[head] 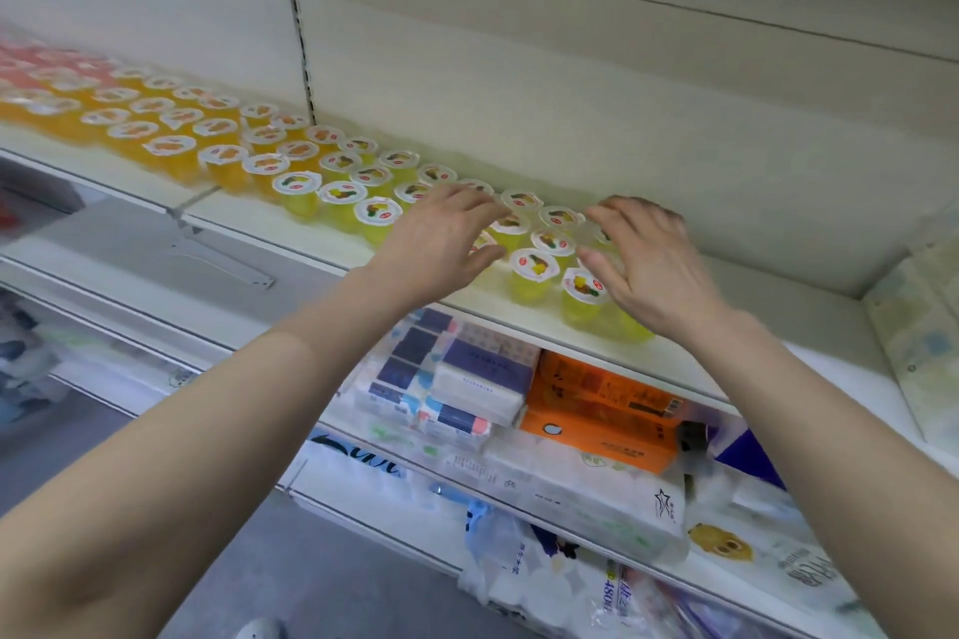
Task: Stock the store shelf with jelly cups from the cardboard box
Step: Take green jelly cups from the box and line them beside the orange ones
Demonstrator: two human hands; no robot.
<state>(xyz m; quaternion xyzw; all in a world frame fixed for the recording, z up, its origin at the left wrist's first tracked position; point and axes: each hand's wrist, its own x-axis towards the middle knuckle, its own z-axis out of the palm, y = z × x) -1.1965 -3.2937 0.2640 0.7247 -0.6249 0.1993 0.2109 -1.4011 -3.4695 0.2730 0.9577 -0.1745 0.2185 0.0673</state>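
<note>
Yellow jelly cups (534, 270) with white foil lids printed with fruit stand upright in rows on the pale store shelf (495, 309) in front of me, and both of my bare hands are over the right end of that group. My left hand (441, 239) reaches in from the lower left, palm down, fingers straight and fanned apart above the cups, its thumb low near the front row. It grips nothing. My right hand (648, 265) comes in from the lower right, fingers loosely curved and spread, thumb pointing toward the left hand, and it too pinches no cup. Several yellow cups show in the gap between the two hands, and one more peeks out under the right palm. I cannot tell whether any fingertip actually touches a lid. Further left along the same shelf the rows carry on as orange jelly cups (171, 148), and at the far left there are reddish cups (31, 57), too blurred to read. A slotted metal upright (300, 31) runs up the cream back panel (571, 93) behind the rows. On the shelf below sit wrapped tissue packs (482, 379) in white and purple, just beside an orange pack (602, 410), with more white plastic-wrapped paper goods (586, 493) on the level beneath.
</note>
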